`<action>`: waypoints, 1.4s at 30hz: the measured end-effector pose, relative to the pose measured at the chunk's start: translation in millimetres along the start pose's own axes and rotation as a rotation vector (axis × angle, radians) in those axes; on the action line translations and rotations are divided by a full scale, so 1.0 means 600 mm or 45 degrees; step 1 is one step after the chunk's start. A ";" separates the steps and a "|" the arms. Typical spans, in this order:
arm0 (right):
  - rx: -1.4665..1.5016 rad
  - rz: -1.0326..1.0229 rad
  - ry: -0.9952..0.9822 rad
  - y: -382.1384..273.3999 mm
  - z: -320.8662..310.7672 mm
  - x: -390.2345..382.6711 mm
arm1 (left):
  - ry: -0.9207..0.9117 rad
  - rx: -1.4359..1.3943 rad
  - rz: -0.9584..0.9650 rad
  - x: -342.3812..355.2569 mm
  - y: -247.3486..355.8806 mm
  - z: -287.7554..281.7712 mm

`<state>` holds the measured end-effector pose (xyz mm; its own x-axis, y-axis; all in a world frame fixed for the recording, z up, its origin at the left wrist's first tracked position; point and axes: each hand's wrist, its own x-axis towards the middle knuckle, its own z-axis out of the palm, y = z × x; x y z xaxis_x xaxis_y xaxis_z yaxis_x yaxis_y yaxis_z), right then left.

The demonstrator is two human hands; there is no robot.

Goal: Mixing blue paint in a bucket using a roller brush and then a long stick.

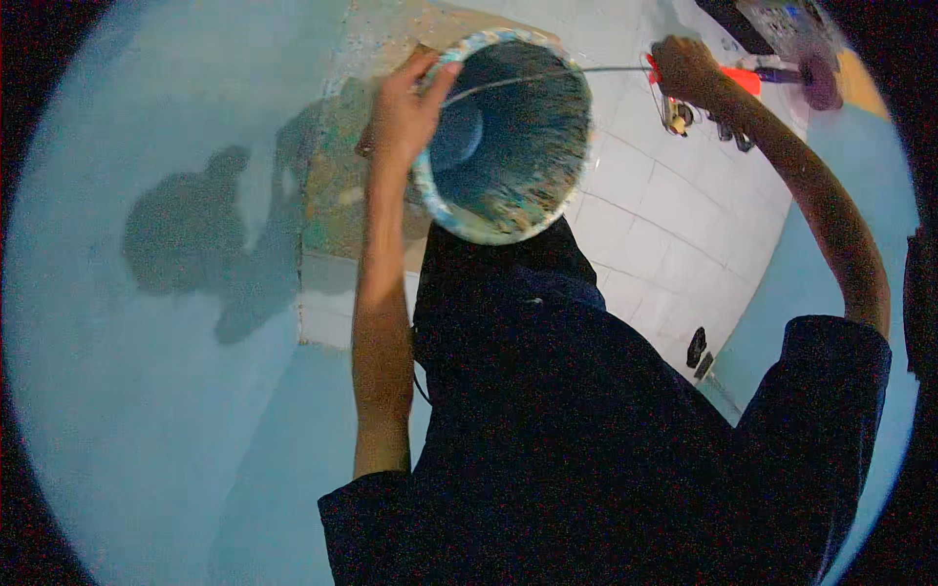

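My left hand grips the left rim of a deep round bucket, its thumb over the edge. Pale, speckled splatter coats the rim, and dark streaks run down the inner wall. My right hand is out to the upper right, closed around a red handle. From that fist a long thin grey rod reaches left across the bucket's mouth toward my left hand. Whether its end touches the bucket wall, I cannot tell. The bucket's outer side is mostly hidden.
Beneath the bucket lies a stained brown sheet or board on white floor tiles. Small items and a purple round thing are by my right hand. A blue wall carries my shadow. Small black objects lie at lower right.
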<state>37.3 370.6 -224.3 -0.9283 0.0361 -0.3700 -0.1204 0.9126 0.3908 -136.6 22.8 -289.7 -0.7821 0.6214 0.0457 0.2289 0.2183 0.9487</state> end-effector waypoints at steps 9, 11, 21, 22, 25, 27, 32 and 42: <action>0.057 0.042 -0.127 0.024 0.026 0.016 | 0.129 0.077 0.143 0.015 0.051 0.024; 0.111 0.187 -0.246 0.030 0.026 0.030 | 0.089 0.086 0.055 0.015 0.072 0.027; 0.449 0.455 -0.627 -0.029 0.073 -0.108 | 0.240 0.230 -0.017 -0.002 0.120 0.033; 0.396 0.376 -0.811 -0.040 0.083 -0.130 | 0.218 0.217 -0.010 0.003 0.125 0.027; 0.739 -0.068 -0.919 -0.102 0.187 -0.240 | 0.115 0.070 0.035 -0.003 0.127 0.021; 1.489 0.392 -1.271 -0.182 0.156 -0.245 | 0.254 0.267 0.018 -0.028 0.091 -0.010; 3.075 1.196 -1.817 -0.309 0.016 -0.287 | 0.219 0.151 -0.048 -0.021 0.071 -0.053; 2.999 0.890 -1.763 -0.324 -0.066 -0.268 | 0.106 0.261 -0.134 -0.002 0.094 -0.039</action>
<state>196.4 171.3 -207.5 -0.0977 -0.4157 -0.9043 0.8814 -0.4581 0.1153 -136.3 16.8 -228.7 -0.8509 0.5251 -0.0164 0.2498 0.4318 0.8667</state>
